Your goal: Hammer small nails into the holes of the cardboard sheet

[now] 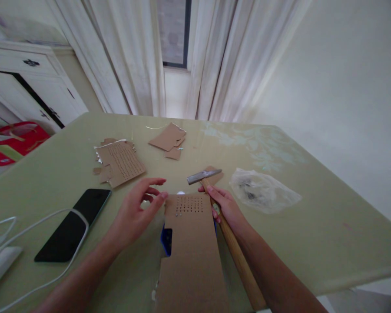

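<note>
A long piece of cardboard (190, 252) lies in front of me, with rows of small holes near its far end. Two small metallic bits, perhaps nail heads, show by the lowest row of holes. My right hand (226, 204) grips a hammer (230, 239) by its wooden handle, along the cardboard's right edge. The steel head points away, over a small cardboard scrap (217, 177). At the cardboard's far left corner is my left hand (138, 208), fingers apart and curved, thumb tip at the edge. Something blue (166, 241) shows beneath the cardboard through a notch.
A perforated cardboard piece (120, 161) and more scraps (167, 137) lie farther back. To the right sits a clear plastic bag (263, 191) with small dark items. A black phone (74, 226) with a white cable (84, 219) across it lies left, near a white device (1, 265).
</note>
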Motion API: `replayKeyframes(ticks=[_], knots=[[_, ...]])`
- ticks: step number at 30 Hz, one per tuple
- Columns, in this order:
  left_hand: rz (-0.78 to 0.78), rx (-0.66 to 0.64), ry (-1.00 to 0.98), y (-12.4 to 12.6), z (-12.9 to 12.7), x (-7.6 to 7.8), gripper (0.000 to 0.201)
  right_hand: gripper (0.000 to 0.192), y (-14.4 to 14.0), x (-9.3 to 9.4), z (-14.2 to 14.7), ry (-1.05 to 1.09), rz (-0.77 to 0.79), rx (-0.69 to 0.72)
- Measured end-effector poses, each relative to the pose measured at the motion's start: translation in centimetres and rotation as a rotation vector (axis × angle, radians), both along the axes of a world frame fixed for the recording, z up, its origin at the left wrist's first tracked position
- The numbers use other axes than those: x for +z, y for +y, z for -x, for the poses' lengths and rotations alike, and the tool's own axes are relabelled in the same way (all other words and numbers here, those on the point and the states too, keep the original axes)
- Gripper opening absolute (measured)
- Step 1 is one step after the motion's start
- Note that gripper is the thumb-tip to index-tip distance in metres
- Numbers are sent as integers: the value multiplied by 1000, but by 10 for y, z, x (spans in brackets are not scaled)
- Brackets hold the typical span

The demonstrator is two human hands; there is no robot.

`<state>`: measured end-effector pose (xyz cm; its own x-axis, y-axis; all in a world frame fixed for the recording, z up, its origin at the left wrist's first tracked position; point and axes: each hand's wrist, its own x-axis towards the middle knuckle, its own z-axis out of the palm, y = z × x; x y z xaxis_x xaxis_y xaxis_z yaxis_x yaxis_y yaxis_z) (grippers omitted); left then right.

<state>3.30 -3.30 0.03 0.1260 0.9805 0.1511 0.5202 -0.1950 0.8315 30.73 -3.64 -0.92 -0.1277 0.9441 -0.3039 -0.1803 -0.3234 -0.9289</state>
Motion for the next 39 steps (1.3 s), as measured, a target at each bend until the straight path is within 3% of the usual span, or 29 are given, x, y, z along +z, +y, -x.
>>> replayKeyframes(ticks=[3, 5, 7, 17, 27, 30, 33, 37, 39], knots=[[-51, 194, 409, 20, 27, -5, 36, 65, 1, 0, 0, 23, 2, -15], [-33, 239, 656, 30, 45, -9, 34, 63, 1, -1, -1, 27, -5, -10], [18, 212, 779, 34, 56, -10, 35, 59, 0, -1, -3, 21, -14, 11], [152, 145, 856, 36, 55, -8, 28, 57, -1, 1, 0, 6, -58, -38], [-9, 86, 1044, 36, 57, -27, 42, 56, 3, -8, 5, 45, -34, -20], [-31, 161, 1009, 37, 55, -25, 44, 56, 1, -9, 8, 63, -14, -43], [-95, 225, 852, 37, 48, -17, 42, 55, -1, -9, 10, 88, -12, -67], [-282, 139, 388, 25, 27, -3, 34, 52, -3, -10, 13, 121, -10, -65], [-291, 63, 126, 13, 15, 4, 26, 52, -5, -10, 15, 132, 4, -62]])
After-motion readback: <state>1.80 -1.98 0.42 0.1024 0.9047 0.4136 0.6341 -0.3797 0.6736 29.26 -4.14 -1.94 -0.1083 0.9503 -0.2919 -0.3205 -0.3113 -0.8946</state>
